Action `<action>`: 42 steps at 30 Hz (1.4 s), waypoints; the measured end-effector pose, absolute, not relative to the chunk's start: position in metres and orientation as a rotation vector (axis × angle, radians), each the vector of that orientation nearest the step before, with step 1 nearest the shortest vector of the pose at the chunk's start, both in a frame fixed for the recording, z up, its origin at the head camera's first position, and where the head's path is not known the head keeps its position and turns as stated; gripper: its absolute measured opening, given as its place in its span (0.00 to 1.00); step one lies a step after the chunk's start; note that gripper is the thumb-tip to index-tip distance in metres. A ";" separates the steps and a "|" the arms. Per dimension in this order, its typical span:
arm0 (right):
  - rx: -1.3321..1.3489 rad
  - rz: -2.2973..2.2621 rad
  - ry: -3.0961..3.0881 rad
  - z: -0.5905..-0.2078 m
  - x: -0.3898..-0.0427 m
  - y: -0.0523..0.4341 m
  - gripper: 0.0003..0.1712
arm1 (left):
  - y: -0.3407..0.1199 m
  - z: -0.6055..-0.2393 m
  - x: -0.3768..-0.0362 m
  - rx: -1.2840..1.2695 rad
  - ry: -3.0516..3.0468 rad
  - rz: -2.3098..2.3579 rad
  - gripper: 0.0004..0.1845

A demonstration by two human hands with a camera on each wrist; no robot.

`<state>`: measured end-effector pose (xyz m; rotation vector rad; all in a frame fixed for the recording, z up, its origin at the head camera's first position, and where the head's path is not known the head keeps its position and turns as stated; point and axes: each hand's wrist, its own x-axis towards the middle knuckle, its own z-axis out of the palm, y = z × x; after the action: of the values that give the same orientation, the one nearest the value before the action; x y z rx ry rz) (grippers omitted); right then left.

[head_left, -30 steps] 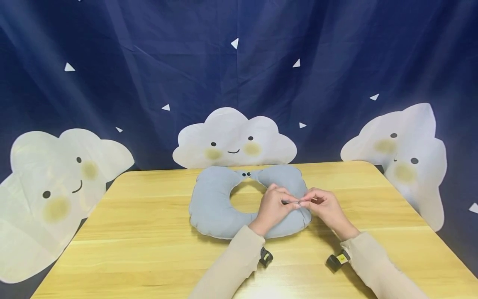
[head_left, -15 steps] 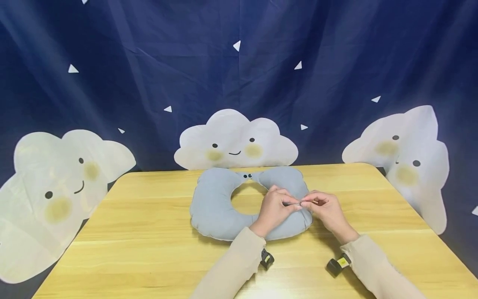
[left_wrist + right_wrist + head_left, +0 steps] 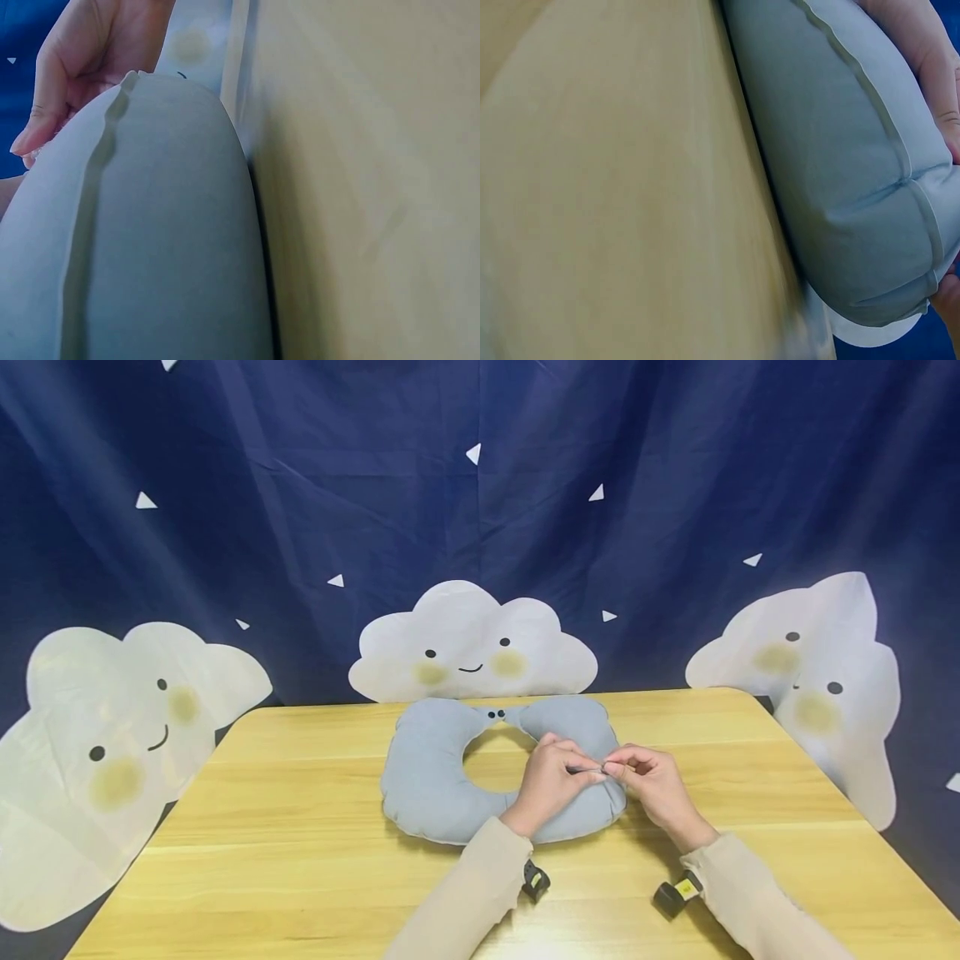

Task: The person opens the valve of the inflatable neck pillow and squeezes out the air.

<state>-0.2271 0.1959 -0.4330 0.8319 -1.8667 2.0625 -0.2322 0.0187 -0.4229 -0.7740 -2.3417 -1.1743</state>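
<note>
A plump grey inflatable neck pillow [image 3: 435,777] lies on the table, its two dark snaps at the far side. My left hand [image 3: 551,777] rests over its right arm and pinches a small raised part of it between thumb and finger. From the right, my right hand [image 3: 652,781] pinches at the same spot, fingertips against those of the left. In the left wrist view a small clear bit, which looks like the pillow's valve [image 3: 37,154], shows at the right fingertips [image 3: 26,139]. Fingers cover most of it. Seams and creases mark the pillow [image 3: 855,172] in the right wrist view.
The wooden table [image 3: 300,877] runs back to a dark blue curtain [image 3: 390,485] printed with white clouds. A black wrist strap fitting [image 3: 535,882] sits at the left cuff and another black fitting [image 3: 675,895] at the right cuff.
Both hands keep their pinch at the same place on the pillow. The right fingers shift very slightly; the whole head view moves a little.
</note>
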 end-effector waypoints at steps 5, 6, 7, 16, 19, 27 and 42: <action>0.835 2.101 -1.839 -0.434 -0.227 0.195 0.12 | 0.019 -0.422 -0.232 -0.793 -2.329 -1.207 0.06; 0.832 2.105 -1.836 -0.434 -0.227 0.195 0.12 | 0.019 -0.422 -0.232 -0.794 -2.332 -1.212 0.06; 0.839 2.112 -1.830 -0.434 -0.227 0.195 0.12 | 0.019 -0.422 -0.232 -0.795 -2.333 -1.216 0.06; 0.849 2.080 -1.876 -0.435 -0.229 0.195 0.08 | 0.018 -0.422 -0.232 -0.777 -2.349 -1.221 0.06; 0.812 2.023 -1.907 -0.434 -0.228 0.194 0.06 | 0.017 -0.421 -0.232 -0.776 -2.345 -1.201 0.06; 0.716 1.954 -1.901 -0.434 -0.225 0.192 0.06 | 0.017 -0.421 -0.233 -0.777 -2.350 -1.239 0.05; 0.732 1.846 -2.050 -0.431 -0.225 0.195 0.02 | 0.017 -0.424 -0.234 -0.790 -2.335 -1.235 0.06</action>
<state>-0.2247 0.1947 -0.4312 0.7321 -2.0504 1.8458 -0.2344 0.0175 -0.4243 -0.7901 -2.3348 -1.2353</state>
